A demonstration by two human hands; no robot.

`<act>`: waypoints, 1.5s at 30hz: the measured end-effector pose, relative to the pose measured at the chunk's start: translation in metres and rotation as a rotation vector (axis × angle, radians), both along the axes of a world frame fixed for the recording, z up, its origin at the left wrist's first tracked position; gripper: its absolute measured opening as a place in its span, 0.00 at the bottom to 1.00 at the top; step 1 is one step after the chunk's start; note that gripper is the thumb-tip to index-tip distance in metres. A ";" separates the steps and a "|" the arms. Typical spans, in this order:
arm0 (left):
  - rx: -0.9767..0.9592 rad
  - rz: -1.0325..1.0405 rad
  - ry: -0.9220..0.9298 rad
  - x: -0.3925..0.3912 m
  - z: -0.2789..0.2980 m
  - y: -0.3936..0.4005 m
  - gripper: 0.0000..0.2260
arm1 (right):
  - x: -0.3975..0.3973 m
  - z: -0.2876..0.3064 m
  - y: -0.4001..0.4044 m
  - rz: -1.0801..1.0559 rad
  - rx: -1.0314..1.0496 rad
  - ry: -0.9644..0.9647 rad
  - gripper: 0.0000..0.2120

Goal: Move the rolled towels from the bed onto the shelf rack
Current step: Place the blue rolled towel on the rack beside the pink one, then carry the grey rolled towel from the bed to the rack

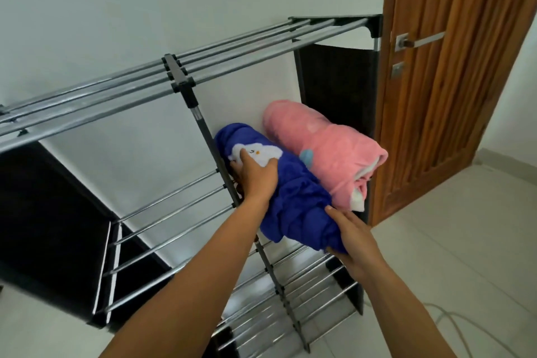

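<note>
While both hands point(255, 180) clasp one: two rolled towels point(290, 197) on one shelf rack point(186, 78).

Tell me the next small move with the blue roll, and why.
Probably slide the blue towel further in beside the pink towel, then let go. Both the left hand and right hand grip it, and its near end overhangs the shelf rack.

fluffy cloth towels point(325, 154), shiny metal rack point(186, 67)

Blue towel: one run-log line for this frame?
stage: placing | blue towel: on shelf rack, beside pink towel | left hand: on roll | right hand: gripping near end
</note>
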State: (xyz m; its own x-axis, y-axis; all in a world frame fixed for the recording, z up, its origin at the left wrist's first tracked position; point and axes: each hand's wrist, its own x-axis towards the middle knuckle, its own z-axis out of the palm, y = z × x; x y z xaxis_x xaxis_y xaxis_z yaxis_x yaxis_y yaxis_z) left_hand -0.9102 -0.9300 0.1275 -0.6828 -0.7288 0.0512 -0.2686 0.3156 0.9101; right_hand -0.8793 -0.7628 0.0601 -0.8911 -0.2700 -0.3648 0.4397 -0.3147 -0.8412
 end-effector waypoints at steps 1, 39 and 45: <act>-0.058 -0.023 -0.041 -0.002 -0.002 -0.002 0.33 | -0.002 0.001 -0.001 -0.005 0.001 0.003 0.11; -0.341 -2.069 -0.499 0.365 -0.158 0.381 0.06 | 0.598 -0.082 0.279 -1.570 -0.047 -0.477 0.05; -0.446 -2.372 -0.454 0.489 -0.166 0.461 0.10 | 0.732 -0.075 0.264 -1.945 -0.219 -0.440 0.06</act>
State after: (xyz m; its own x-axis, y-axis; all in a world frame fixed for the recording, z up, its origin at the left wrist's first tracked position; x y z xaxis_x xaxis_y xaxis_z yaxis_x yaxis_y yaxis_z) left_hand -0.4216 -0.4688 -0.0384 0.0096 0.9189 -0.3945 0.5806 0.3161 0.7504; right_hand -0.1475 -0.4991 -0.0153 0.1318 0.7022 -0.6997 -0.4244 -0.5979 -0.6800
